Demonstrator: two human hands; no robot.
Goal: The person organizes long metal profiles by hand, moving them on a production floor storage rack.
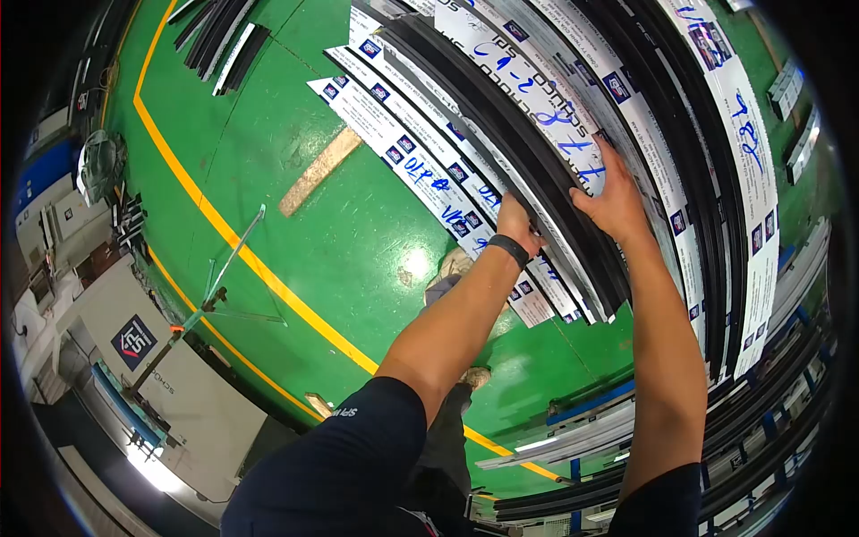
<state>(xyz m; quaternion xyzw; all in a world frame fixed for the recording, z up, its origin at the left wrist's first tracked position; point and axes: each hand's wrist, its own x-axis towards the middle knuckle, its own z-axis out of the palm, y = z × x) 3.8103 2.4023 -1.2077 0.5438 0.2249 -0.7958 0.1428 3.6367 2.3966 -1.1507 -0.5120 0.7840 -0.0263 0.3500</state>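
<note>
Sleeves, dark navy, fill bottom of view; both bare forearms reach up and forward to a stack of long aluminium profiles. Left hand (517,222), black wristband (508,248) at wrist, fingers curled over edge of the black profile (501,116), gripping it from the left side; fingertips hidden behind the edge. Right hand (613,199) lies flat on top of the same profile, fingers spread fairly wide, palm pressing down, thumb pointing toward left hand. Hands close together, near the profile's near end. Black profile sits on top of the profile stack (429,170), whose members are wrapped in white protective film with blue logos and blue handwritten numbers. Stack lies above the green floor (358,259). Person's shoe (474,376) visible below on floor. Yellow floor line (259,268) runs diagonally left of the stack. Wooden batten (318,170) lies on floor beyond it. More dark profiles (224,45) lie at top left. Grey machine (134,340) with logo stands far left.
</note>
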